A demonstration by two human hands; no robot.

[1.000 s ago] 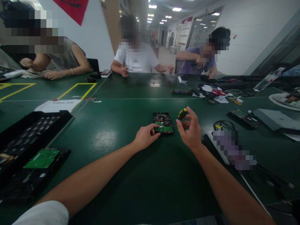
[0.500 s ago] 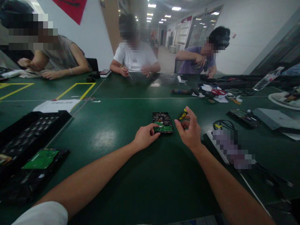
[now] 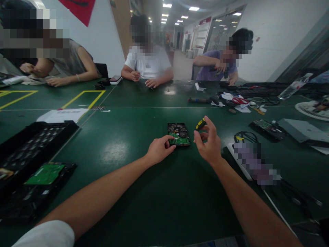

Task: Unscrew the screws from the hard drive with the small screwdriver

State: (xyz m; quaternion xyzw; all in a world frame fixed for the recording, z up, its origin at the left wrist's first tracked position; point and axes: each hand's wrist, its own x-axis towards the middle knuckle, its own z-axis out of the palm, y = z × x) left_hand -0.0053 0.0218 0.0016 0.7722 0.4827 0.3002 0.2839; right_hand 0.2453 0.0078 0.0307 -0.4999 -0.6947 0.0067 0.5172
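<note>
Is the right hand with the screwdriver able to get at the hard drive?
Probably yes: the right hand holds the screwdriver beside the hard drive, nothing lies between them, and the left hand covers only its near corner.

In my feed, the hard drive (image 3: 179, 134) lies on the table (image 3: 144, 206), the left hand (image 3: 159, 151) on its near corner, the right hand (image 3: 209, 144) just right of it with a screwdriver (image 3: 200, 124). Trays (image 3: 33, 144) sit far left; scissors (image 3: 240, 101) lie behind to the right; three people (image 3: 151, 65) sit across.
</note>
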